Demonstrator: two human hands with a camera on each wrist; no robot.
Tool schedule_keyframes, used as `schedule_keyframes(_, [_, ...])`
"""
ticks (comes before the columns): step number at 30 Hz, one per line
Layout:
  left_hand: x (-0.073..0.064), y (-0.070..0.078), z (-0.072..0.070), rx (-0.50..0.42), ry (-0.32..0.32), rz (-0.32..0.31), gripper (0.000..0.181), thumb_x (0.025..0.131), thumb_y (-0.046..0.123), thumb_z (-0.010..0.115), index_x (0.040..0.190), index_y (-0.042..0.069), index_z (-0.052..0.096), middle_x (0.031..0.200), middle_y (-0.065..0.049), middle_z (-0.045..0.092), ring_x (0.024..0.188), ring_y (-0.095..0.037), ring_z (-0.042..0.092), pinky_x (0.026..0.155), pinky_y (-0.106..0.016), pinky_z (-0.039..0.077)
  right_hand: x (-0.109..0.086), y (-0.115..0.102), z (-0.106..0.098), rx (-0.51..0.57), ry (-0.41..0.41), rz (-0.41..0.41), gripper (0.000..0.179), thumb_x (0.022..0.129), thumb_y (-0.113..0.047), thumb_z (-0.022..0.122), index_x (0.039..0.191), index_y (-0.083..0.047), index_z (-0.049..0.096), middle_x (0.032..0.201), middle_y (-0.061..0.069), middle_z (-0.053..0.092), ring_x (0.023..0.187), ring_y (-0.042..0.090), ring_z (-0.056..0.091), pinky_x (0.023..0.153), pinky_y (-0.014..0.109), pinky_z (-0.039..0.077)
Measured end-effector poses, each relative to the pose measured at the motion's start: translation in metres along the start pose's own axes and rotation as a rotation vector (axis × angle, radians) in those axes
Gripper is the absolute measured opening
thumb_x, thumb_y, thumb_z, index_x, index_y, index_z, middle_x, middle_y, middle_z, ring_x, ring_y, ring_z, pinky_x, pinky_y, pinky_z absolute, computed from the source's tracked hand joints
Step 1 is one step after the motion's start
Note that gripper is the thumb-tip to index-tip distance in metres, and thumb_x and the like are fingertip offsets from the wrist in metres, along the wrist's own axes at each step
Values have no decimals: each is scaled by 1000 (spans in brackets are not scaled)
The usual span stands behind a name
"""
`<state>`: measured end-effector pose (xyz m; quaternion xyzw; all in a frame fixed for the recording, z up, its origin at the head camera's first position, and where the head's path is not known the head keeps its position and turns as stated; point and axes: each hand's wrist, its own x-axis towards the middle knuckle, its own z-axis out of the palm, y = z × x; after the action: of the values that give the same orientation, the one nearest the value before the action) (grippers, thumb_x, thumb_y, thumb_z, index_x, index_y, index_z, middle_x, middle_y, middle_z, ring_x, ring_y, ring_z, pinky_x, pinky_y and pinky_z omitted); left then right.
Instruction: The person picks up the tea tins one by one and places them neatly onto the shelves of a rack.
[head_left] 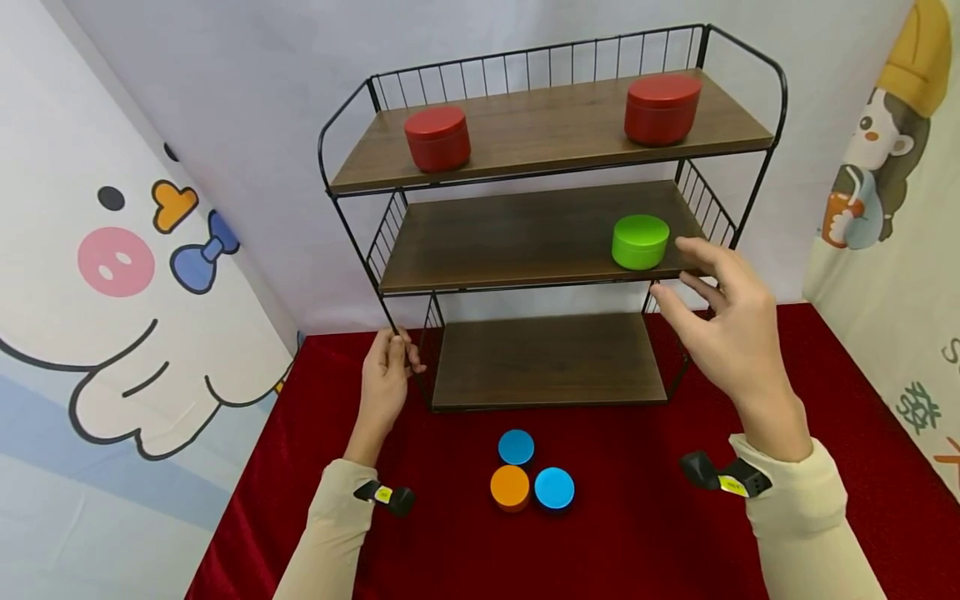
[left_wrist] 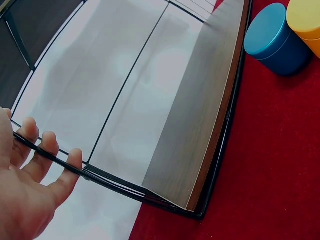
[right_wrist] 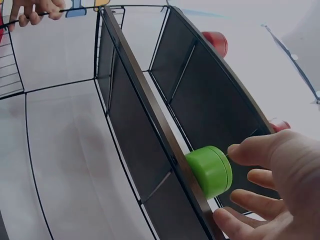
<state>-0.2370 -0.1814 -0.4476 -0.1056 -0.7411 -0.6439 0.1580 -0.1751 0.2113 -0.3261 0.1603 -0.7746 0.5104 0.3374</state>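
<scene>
A three-tier shelf rack (head_left: 551, 362) with wooden boards and a black wire frame stands on the red cloth. My left hand (head_left: 386, 367) holds its left front post low down, fingers curled round the thin bar, as the left wrist view also shows. On the middle board, toward the right end, sits a round green tin (head_left: 640, 242) with its lid on. Just right of that tin is my right hand (head_left: 731, 321), thumb and fingers spread apart with nothing between them. In the right wrist view a fingertip comes close to the lid of the green tin (right_wrist: 209, 172).
Two red tins stand on the top board, one at the left (head_left: 438, 139) and one at the right (head_left: 662, 110). In front of the rack, two blue tins (head_left: 517, 447) and an orange tin (head_left: 510, 488) cluster on the red cloth (head_left: 622, 508). Printed curtains hang on both sides.
</scene>
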Motion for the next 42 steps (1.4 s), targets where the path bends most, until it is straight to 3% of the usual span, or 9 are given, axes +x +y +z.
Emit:
schedule_keyframes(3, [0,-1,0,5,0,1,19,113,21,36,106,11,50,83,-13,51,79,-20,55,73,-28,60,-7,-1,2,37,9,-17,52,84,17,73,133,9,60,133,5,61,121,14,58,96,12,52])
schedule_keyframes(10, [0,0,0,0,0,12,22,113,21,35,106,7,50,82,-16,50,78,-21,54,72,-26,59,-25,1,3,35,-1,-56,57,77,24,74,130,6,64,133,20,62,123,7,57,96,12,52])
schedule_keyframes(17, [1,-1,-1,2,7,13,23,113,21,35,107,4,50,83,-19,50,78,-20,54,72,-26,59,-41,9,8,13,-74,-79,64,76,23,78,134,1,63,134,18,62,124,2,57,97,11,51])
schedule_keyframes(27, [0,1,0,3,3,16,20,113,21,36,105,11,51,83,-16,51,78,-22,55,72,-26,60,-57,17,14,12,-130,-82,67,75,20,80,136,0,61,137,16,61,127,1,55,98,11,50])
schedule_keyframes(30, [-1,0,0,10,3,13,22,113,20,36,106,6,51,83,-16,51,79,-23,56,72,-27,60,-62,20,16,12,-146,-91,69,75,20,80,138,1,59,138,19,60,126,-1,54,99,11,50])
schedule_keyframes(42, [1,-2,1,-6,5,19,29,113,21,36,109,-5,48,83,-20,51,78,-20,55,72,-24,59,-91,35,26,3,-250,-6,77,79,15,79,148,0,47,144,17,55,129,-3,51,102,12,48])
